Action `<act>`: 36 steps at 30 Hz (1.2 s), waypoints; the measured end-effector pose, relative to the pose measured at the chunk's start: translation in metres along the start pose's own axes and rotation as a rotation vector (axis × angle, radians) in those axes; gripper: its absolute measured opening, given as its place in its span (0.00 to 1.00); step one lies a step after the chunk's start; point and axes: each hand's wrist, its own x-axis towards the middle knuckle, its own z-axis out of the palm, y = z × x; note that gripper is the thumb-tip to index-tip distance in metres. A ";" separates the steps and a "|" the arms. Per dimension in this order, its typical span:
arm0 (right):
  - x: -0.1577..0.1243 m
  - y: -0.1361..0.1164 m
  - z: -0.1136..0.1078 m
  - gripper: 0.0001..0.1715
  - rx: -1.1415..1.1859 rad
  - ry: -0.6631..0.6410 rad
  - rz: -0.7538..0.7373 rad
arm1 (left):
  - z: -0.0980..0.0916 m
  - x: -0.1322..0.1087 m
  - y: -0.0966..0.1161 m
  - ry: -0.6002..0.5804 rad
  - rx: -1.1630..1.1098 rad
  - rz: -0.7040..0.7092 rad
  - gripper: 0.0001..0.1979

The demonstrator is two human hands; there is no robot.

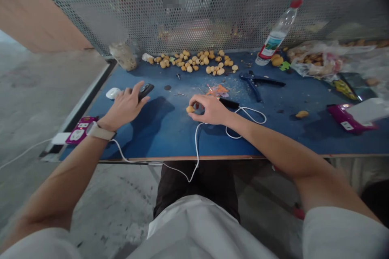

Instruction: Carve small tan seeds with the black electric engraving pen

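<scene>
1. Shows, in the head view, a blue table top (173, 145) with a cluster of tan, nut-like pieces (189, 68) along its back, backed by a perforated metal panel (142, 12).
2. Pinches a small tan piece (190, 109) between thumb and fingertips of the curled right hand (209, 109), in front of the cluster.
3. Reaches the left hand (126, 105) forward, left of the cluster and nearer the body, thumb and index finger apart around a black object (146, 92); cannot tell whether gripped or merely beside the fingers.
4. Has a white rounded item (112, 93) just beside the left hand, left of the cluster.
5. Includes orange scraps (220, 90) in front of the cluster, just beyond the right hand.
6. Includes a blue pliers-like tool (254, 90) to the cluster's front right.
7. Has a red-capped bottle (270, 44) standing right of the cluster, with a plastic bag (316, 61) farther right.
8. Runs a white cable (197, 149) in front of the cluster, past the right hand.
</scene>
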 end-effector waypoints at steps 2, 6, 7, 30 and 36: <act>0.001 -0.003 0.000 0.15 0.006 -0.004 0.018 | -0.009 -0.009 -0.016 0.066 0.331 -0.085 0.54; 0.002 -0.010 -0.003 0.15 0.003 -0.042 0.033 | -0.021 -0.028 -0.020 -0.077 0.795 -0.312 0.56; 0.002 -0.011 -0.004 0.15 0.002 -0.055 0.035 | -0.023 -0.030 -0.017 -0.095 0.820 -0.312 0.55; 0.001 0.019 -0.025 0.10 -0.126 0.130 0.113 | 0.119 0.054 0.127 -0.464 -0.126 0.269 0.18; -0.007 0.025 -0.021 0.11 -0.159 0.117 0.079 | 0.131 0.037 0.105 -0.391 -0.201 0.285 0.18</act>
